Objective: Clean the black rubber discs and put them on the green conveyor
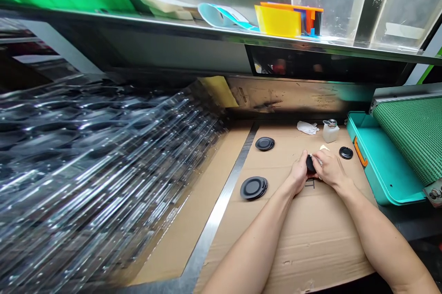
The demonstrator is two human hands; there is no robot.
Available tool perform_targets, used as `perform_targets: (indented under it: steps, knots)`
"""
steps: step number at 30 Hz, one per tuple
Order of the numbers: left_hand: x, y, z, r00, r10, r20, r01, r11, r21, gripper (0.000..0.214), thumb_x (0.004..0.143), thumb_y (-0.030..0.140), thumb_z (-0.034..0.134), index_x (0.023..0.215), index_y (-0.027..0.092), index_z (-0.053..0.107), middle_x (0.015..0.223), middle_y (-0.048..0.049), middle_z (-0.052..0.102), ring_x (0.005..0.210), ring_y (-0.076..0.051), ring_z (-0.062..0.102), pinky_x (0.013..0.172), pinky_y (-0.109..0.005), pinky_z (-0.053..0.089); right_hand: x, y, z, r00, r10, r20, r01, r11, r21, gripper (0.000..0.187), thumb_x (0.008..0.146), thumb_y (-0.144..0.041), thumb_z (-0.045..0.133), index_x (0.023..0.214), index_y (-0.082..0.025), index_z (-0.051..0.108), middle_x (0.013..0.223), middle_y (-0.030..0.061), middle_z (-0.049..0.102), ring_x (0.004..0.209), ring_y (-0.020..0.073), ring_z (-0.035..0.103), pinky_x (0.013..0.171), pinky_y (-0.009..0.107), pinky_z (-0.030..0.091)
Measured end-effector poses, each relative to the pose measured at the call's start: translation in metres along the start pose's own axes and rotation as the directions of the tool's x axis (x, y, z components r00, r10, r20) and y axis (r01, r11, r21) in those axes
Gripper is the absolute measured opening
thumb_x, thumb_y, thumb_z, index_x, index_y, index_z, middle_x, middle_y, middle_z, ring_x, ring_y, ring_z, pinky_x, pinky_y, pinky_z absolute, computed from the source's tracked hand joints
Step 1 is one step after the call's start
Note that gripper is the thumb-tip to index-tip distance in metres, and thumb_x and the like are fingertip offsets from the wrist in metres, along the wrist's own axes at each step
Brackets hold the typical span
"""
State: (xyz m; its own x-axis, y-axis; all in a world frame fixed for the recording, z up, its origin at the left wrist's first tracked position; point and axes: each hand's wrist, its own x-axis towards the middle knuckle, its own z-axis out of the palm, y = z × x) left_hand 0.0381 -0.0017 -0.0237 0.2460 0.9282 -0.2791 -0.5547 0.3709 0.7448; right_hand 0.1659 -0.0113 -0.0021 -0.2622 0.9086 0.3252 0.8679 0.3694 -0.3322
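Above the cardboard sheet on the worktop (311,243), both forearms reach in from the bottom of the view and angle toward each other, with the wrists bent slightly so the hands meet near the sheet's middle. The left hand (297,172) is curled closed around one side of a black disc (310,164), holding it up on edge just above the cardboard. The right hand (330,168) is also mostly closed, its fingers pinching a small white piece (316,160) against the disc's upper part; what that piece is, is too small to tell. The hands sit close together and hide much of the disc.

To the left lie a stack of black discs (253,188) and a single disc (264,144). Another disc (346,152) lies just past the right hand. Farther ahead stand a pump bottle (330,132) and a crumpled white cloth (307,127). A teal tray (380,160) sits at the right, and stacked clear plastic trays (86,169) fill the left side.
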Motion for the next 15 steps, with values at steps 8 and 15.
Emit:
perform_targets:
  steps: [8, 15]
  knots:
    - [0.0008, -0.0003, 0.0025, 0.998, 0.032, -0.061, -0.028, 0.998, 0.053, 0.039, 0.101, 0.043, 0.047, 0.077, 0.016, 0.06, 0.062, -0.005, 0.066, 0.058, -0.018, 0.068, 0.052, -0.026, 0.057, 0.0034, -0.0069, -0.0028, 0.996, 0.069, 0.061, -0.058, 0.985, -0.161, 0.026, 0.102, -0.03, 0.046, 0.096, -0.021, 0.069, 0.099, 0.0064, 0.071, 0.091, 0.0181, 0.061, 0.077, 0.027, 0.039]
    - [0.007, -0.0072, -0.0005, 0.997, 0.046, -0.063, -0.032, 0.979, 0.201, 0.048, 0.101, 0.047, 0.045, 0.067, 0.016, 0.061, 0.054, -0.0071, 0.064, 0.044, -0.018, 0.061, 0.048, -0.03, 0.054, 0.0036, -0.0072, -0.0058, 0.998, 0.025, 0.058, -0.013, 0.982, -0.19, 0.028, 0.102, -0.029, 0.045, 0.088, -0.02, 0.068, 0.096, 0.0064, 0.071, 0.088, 0.0172, 0.061, 0.075, 0.027, 0.036]
